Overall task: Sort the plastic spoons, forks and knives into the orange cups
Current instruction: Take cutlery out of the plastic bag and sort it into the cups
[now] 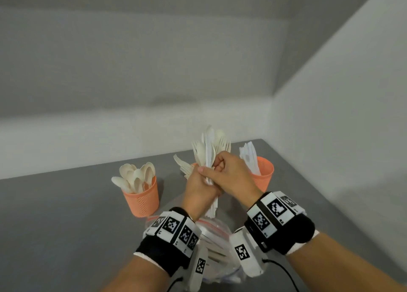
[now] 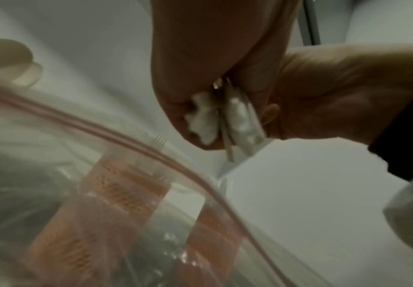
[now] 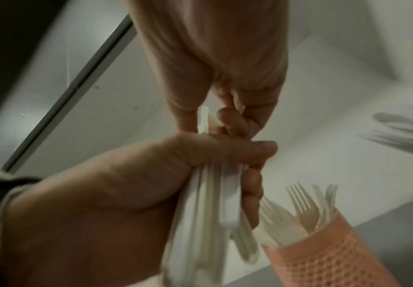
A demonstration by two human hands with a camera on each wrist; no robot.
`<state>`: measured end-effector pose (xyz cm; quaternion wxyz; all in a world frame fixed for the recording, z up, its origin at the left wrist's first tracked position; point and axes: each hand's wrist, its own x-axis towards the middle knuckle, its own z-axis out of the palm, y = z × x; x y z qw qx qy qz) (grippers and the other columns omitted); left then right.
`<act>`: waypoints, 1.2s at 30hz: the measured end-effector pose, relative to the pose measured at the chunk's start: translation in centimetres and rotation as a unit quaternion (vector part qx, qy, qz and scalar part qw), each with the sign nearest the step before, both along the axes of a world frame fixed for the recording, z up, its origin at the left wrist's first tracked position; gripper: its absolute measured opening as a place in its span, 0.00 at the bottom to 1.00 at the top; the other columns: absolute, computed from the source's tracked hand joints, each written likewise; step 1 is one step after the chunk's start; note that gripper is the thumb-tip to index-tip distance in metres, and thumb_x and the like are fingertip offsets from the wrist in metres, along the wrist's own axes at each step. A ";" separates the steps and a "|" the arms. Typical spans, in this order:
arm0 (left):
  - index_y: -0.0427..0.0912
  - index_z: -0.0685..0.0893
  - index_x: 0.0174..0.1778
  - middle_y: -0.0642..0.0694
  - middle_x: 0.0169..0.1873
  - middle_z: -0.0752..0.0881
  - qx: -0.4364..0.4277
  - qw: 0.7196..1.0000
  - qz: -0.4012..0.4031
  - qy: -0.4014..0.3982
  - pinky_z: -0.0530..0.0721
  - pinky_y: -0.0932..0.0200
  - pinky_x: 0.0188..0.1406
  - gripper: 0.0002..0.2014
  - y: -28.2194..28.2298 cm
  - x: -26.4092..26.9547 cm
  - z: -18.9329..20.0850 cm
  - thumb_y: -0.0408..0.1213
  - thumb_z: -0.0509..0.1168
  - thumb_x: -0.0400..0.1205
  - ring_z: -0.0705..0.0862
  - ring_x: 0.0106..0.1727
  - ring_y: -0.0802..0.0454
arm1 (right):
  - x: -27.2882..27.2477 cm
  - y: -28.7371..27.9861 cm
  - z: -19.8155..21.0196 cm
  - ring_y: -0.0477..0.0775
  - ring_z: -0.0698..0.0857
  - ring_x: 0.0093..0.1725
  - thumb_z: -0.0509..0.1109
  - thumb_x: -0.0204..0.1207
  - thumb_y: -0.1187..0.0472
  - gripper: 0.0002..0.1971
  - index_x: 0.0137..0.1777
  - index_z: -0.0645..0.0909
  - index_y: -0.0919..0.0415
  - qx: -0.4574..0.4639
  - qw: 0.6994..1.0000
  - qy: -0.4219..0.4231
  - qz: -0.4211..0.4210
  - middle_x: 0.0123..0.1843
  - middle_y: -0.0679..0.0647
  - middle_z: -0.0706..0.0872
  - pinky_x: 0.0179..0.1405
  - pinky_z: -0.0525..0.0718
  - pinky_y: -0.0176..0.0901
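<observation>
My left hand (image 1: 203,181) grips an upright bundle of mixed cutlery (image 1: 209,146) above the grey table, in front of the middle cup. My right hand (image 1: 217,166) pinches a white knife (image 1: 208,159) within that bundle; the right wrist view shows its fingertips (image 3: 227,116) on the white piece just above my left thumb. Three orange cups stand behind: the left cup (image 1: 142,199) holds spoons, the middle cup (image 3: 323,252) holds forks and is mostly hidden by my hands in the head view, and the right cup (image 1: 264,177) holds white knives. The bundle's handle ends (image 2: 239,120) stick out under my left fist.
A clear zip bag (image 1: 217,232) with more cutlery inside lies on the table (image 1: 66,214) right below my wrists. White walls close off the table at the back and on the right. A cable (image 1: 284,272) trails from my right wristband.
</observation>
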<state>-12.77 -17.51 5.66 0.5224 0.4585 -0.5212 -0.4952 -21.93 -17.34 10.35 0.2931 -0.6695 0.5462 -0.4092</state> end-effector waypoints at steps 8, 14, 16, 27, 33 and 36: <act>0.43 0.68 0.74 0.46 0.66 0.82 -0.056 0.994 -0.097 -0.006 0.77 0.56 0.69 0.36 -0.2 -0.3 -1.0 0.40 0.74 0.70 0.80 0.68 0.54 | -2.8 -1.3 -0.8 0.52 0.85 0.38 0.67 0.78 0.59 0.09 0.50 0.80 0.67 0.099 0.986 -0.113 0.069 0.42 0.60 0.85 0.35 0.83 0.37; 0.46 0.73 0.72 0.45 0.65 0.82 -0.031 0.998 -0.058 0.015 0.75 0.51 0.72 0.26 -0.3 -1.0 -1.9 0.53 0.61 0.80 0.79 0.69 0.52 | -3.4 -2.1 -1.6 0.51 0.85 0.51 0.58 0.81 0.62 0.12 0.59 0.78 0.65 0.179 0.967 -0.157 0.089 0.51 0.57 0.86 0.53 0.83 0.43; 0.45 0.73 0.73 0.48 0.65 0.83 -0.018 0.998 -0.042 0.039 0.75 0.56 0.71 0.24 -0.5 -1.3 -1.9 0.50 0.60 0.82 0.80 0.69 0.54 | -3.4 -2.2 -1.7 0.54 0.84 0.60 0.58 0.80 0.61 0.15 0.63 0.77 0.63 0.193 0.962 -0.169 0.095 0.59 0.59 0.86 0.66 0.81 0.50; 0.35 0.80 0.65 0.36 0.56 0.88 0.029 0.992 -0.036 0.118 0.84 0.45 0.60 0.18 -1.4 -1.7 -0.4 0.25 0.66 0.78 0.87 0.58 0.41 | -3.9 -1.9 -1.3 0.62 0.87 0.55 0.56 0.82 0.69 0.13 0.52 0.82 0.60 0.138 0.975 -0.169 0.050 0.53 0.64 0.88 0.61 0.84 0.56; 0.31 0.80 0.62 0.37 0.41 0.87 0.037 0.985 -0.071 0.154 0.87 0.57 0.34 0.16 -1.8 -1.5 0.0 0.25 0.67 0.77 0.88 0.35 0.49 | -4.5 -2.3 -0.3 0.53 0.79 0.35 0.54 0.84 0.67 0.10 0.54 0.78 0.63 0.155 0.966 -0.199 0.053 0.36 0.55 0.80 0.36 0.82 0.48; 0.28 0.78 0.61 0.41 0.31 0.83 0.075 0.980 -0.059 0.175 0.86 0.59 0.27 0.16 -2.5 -1.1 0.3 0.25 0.67 0.77 0.85 0.27 0.52 | -6.1 -3.7 1.3 0.48 0.78 0.36 0.52 0.84 0.68 0.11 0.46 0.75 0.59 0.094 0.971 -0.220 0.017 0.40 0.54 0.80 0.40 0.79 0.38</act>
